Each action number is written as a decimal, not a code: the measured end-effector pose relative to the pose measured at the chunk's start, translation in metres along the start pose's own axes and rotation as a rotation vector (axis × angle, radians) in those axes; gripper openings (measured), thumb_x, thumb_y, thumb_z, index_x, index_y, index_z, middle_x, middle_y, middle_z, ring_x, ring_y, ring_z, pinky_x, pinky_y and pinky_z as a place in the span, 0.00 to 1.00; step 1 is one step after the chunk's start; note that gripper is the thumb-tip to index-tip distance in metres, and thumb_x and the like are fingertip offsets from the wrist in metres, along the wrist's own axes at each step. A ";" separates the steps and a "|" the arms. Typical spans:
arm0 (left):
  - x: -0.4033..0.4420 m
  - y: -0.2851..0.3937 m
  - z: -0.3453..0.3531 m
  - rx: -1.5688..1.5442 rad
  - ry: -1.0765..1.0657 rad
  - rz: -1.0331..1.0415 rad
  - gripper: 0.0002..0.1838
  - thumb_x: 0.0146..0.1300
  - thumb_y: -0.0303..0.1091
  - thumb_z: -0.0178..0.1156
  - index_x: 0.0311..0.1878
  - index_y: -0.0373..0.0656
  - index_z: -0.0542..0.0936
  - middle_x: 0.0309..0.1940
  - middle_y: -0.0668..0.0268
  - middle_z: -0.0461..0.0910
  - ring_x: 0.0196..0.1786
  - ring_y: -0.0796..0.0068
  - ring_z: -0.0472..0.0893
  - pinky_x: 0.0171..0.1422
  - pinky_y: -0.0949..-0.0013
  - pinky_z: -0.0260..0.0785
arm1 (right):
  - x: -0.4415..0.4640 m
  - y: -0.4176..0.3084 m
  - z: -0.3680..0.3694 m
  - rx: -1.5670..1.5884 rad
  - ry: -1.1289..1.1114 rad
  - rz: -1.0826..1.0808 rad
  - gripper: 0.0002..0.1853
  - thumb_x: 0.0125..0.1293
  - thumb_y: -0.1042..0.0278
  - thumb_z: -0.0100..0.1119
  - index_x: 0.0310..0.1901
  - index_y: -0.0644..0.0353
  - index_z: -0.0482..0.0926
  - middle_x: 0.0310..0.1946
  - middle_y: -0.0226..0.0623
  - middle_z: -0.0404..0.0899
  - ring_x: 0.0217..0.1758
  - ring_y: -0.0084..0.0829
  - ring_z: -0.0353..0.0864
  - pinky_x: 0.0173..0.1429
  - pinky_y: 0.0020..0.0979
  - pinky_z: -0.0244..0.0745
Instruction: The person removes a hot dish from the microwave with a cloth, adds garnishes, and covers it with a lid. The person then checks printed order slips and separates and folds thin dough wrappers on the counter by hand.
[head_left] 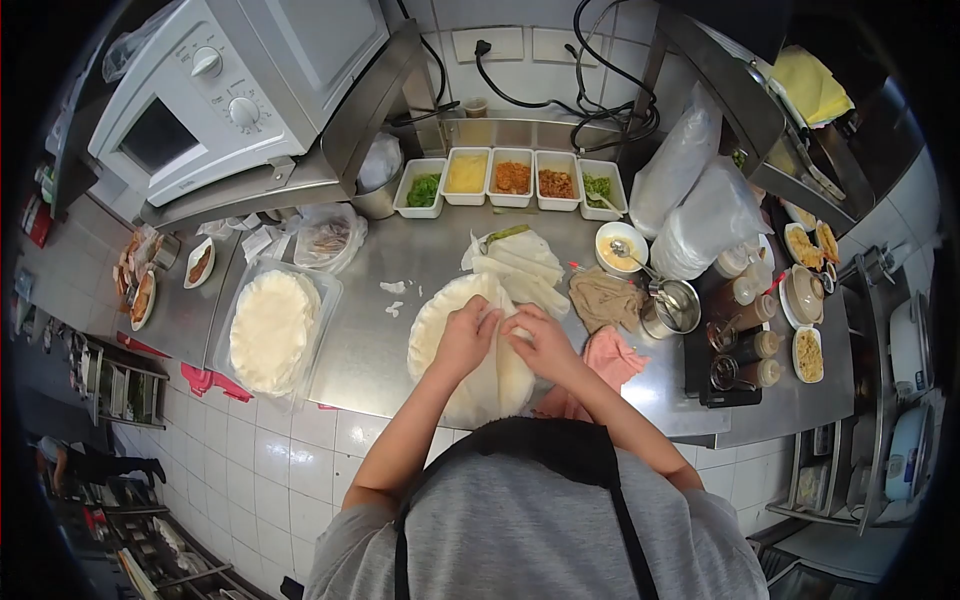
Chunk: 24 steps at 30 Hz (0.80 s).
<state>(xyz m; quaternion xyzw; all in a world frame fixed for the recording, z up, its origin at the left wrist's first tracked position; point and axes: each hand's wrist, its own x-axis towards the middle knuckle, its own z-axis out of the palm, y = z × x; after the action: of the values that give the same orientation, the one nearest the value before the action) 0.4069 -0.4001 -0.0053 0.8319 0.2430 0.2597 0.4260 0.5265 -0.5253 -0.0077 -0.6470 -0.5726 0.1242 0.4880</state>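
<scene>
My left hand [467, 338] and my right hand [538, 342] are close together over a stack of thin round dough wrappers [430, 325] on the steel counter. The fingertips of both hands pinch a pale wrapper sheet [507, 375], partly raised and creased along the middle of the stack. Just beyond my hands lies a crumpled loose wrapper [530, 265] with a long green piece [505, 235] on it. To the left, a clear plastic container [325, 320] holds another thick stack of round wrappers [275, 335].
Several white tubs [513, 178] of fillings line the back. At right are a bowl with a spoon [620, 248], a brown cloth [605, 300], a pink cloth [610, 362], a metal pot [668, 310] and sauce bottles [755, 345]. A microwave [215, 95] stands upper left.
</scene>
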 end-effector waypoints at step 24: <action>0.046 0.002 -0.059 -0.533 -0.154 -0.271 0.11 0.63 0.35 0.61 0.41 0.36 0.79 0.33 0.68 0.81 0.35 0.83 0.77 0.40 0.76 0.71 | 0.014 -0.041 -0.048 0.078 -0.062 -0.169 0.17 0.53 0.80 0.55 0.45 0.55 0.81 0.52 0.46 0.72 0.55 0.45 0.72 0.58 0.35 0.68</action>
<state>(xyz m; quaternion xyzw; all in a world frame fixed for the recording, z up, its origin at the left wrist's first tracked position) 0.4034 -0.3380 0.0360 0.6681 0.2419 0.1913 0.6771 0.5400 -0.5418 0.0526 -0.5727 -0.6346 0.1249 0.5036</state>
